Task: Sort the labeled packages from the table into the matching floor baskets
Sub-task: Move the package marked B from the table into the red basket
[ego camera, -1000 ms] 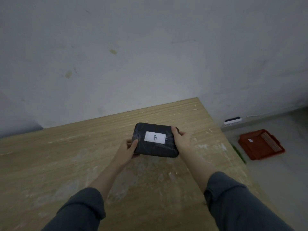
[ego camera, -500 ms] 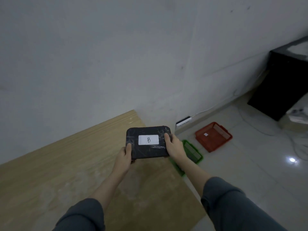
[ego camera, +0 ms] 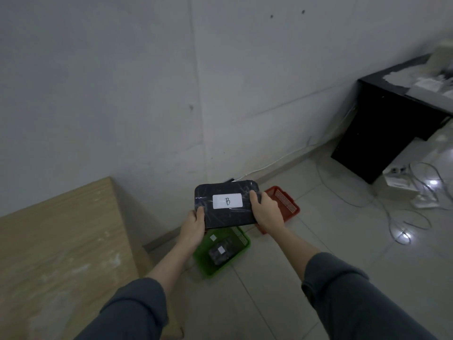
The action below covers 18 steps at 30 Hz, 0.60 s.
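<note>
1. While both my arms reach forward with grey sleeves pushed to the forearm, my left hand clamps the lower-left corner of the black package, thumb on top.
2. My right hand grips the package's right short edge, thumb laid over the top face, fingers wrapped underneath.
3. Package is held in the air, off the table, past the right edge of the wooden table, above the floor baskets.
4. Long axis runs left-right between my hands, face tilted up toward me; white label reads "B", upright to my view.
5. Green basket sits on the floor directly below the package; its far end is hidden behind the package and my left hand.
6. It holds another dark package with a white label; letter too small to read. A small white tag on the basket's inner wall is also unreadable.
7. Red basket is just beyond and to the right of the green one; my right hand and the held package cover most of it, so I cannot tell what is inside.
8. My fingers under the held package are out of sight.
</note>
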{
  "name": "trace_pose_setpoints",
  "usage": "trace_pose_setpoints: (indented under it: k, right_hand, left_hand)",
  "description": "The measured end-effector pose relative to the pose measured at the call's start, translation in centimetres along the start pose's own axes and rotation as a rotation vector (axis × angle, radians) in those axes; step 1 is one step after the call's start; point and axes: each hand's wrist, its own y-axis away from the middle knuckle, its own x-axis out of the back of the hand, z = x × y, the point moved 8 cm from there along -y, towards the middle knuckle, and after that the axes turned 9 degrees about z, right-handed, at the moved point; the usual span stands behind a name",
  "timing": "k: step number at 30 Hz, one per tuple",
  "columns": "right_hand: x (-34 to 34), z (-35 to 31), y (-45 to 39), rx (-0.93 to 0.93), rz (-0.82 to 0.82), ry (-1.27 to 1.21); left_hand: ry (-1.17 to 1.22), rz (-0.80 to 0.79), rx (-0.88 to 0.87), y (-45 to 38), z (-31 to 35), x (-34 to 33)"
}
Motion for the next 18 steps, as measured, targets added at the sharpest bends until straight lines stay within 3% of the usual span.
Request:
trace_pose_setpoints:
  k: [18]
  right_hand:
    - [8.9,14.6,-29.2,-0.108,-0.082,0.064]
  left_hand:
    - [-0.095,-0.039,0.066,-13.9,10.4,-28.6]
